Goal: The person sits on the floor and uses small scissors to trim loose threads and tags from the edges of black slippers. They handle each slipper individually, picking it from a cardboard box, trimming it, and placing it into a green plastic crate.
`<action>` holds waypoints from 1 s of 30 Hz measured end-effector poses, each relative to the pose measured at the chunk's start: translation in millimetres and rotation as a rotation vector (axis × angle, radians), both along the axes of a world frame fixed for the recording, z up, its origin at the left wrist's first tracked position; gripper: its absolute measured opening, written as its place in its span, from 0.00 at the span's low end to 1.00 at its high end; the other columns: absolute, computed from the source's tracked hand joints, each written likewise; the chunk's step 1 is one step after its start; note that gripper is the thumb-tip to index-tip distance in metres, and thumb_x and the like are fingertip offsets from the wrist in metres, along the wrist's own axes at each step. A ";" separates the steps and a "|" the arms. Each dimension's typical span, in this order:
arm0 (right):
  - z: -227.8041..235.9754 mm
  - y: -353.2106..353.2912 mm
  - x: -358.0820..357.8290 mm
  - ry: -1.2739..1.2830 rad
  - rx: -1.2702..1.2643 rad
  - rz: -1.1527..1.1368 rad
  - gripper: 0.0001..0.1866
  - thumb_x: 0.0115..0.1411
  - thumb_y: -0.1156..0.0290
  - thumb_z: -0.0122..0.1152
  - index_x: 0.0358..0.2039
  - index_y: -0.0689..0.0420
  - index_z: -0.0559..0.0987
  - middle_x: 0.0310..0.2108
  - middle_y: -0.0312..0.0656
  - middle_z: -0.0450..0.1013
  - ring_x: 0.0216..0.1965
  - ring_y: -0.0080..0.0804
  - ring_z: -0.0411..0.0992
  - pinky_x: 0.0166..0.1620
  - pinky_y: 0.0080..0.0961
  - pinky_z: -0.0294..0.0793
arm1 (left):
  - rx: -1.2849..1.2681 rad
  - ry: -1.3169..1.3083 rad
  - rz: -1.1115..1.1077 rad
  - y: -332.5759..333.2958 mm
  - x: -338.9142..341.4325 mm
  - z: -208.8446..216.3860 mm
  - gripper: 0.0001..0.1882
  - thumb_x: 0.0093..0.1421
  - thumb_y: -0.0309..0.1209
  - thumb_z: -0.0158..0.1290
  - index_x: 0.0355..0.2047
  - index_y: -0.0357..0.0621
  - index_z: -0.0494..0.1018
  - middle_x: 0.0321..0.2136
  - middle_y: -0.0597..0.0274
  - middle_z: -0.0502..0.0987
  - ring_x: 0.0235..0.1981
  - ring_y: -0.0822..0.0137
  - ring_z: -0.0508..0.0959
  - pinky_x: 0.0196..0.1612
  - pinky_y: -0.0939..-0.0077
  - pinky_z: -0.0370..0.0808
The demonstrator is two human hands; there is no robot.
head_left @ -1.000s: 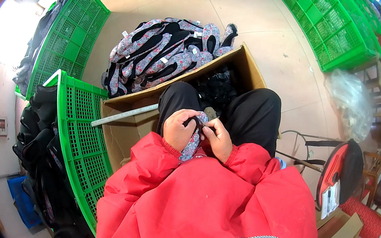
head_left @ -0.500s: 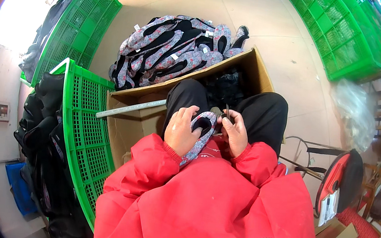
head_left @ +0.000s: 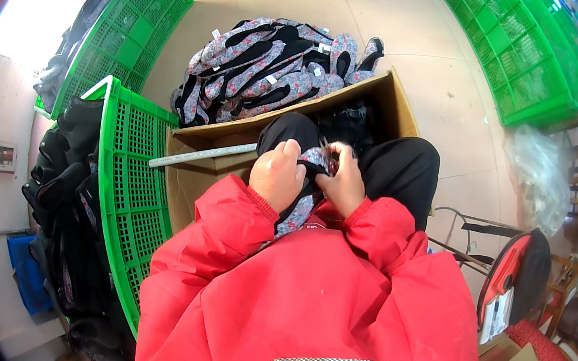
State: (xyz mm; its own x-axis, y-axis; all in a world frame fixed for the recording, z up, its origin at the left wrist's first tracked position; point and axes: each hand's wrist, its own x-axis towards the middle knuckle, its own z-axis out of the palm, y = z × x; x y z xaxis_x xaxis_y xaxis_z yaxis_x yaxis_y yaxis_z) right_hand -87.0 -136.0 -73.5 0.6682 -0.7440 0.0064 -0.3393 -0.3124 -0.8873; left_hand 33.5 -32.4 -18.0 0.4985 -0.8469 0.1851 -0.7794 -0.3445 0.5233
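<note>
Over my lap, my left hand (head_left: 278, 177) is closed on a floral slipper shoe (head_left: 297, 214) with grey, pink and blue cloth and a dark lining. Part of the shoe lies hidden behind the fingers. My right hand (head_left: 343, 183) is at the shoe's upper end, fingers closed round small metal snips (head_left: 325, 144), which are blurred and partly covered. Beyond the knees, a heap of similar floral shoes (head_left: 273, 70) lies on the floor.
An open cardboard box (head_left: 404, 108) stands at my knees with black material inside. A pale bar (head_left: 202, 155) lies across its left side. Green crates (head_left: 133, 183) stand at left, another crate (head_left: 513, 60) at far right. A round-seated stool (head_left: 529, 282) is at right.
Both hands have risen slightly and drawn closer together. The shoe has turned, so its opening shows less. The snips have moved left, up to the shoe's upper end.
</note>
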 end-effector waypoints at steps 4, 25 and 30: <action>19.8 -20.5 17.3 -0.082 -0.087 -0.044 0.27 0.45 0.75 0.64 0.48 0.55 0.70 0.42 0.49 0.73 0.44 0.51 0.71 0.48 0.39 0.70 | -0.134 -0.078 0.003 -9.9 -6.0 30.6 0.11 0.49 0.23 0.54 0.33 0.38 0.66 0.28 0.47 0.72 0.29 0.45 0.75 0.33 0.55 0.72; 61.2 -54.6 18.2 -0.312 -0.289 0.162 0.16 0.47 0.83 0.64 0.39 0.60 0.79 0.36 0.46 0.77 0.37 0.38 0.76 0.43 0.26 0.74 | -0.298 -0.314 -0.055 -25.3 3.9 30.4 0.30 0.38 0.18 0.53 0.47 0.29 0.73 0.42 0.50 0.73 0.42 0.51 0.73 0.48 0.65 0.72; 65.1 -52.0 -0.6 -0.224 -0.081 0.371 0.17 0.45 0.87 0.63 0.38 0.62 0.79 0.35 0.42 0.74 0.37 0.29 0.75 0.42 0.22 0.73 | -0.259 -0.237 -0.210 -5.4 5.9 31.8 0.26 0.37 0.18 0.53 0.42 0.29 0.75 0.33 0.53 0.73 0.36 0.52 0.74 0.40 0.64 0.73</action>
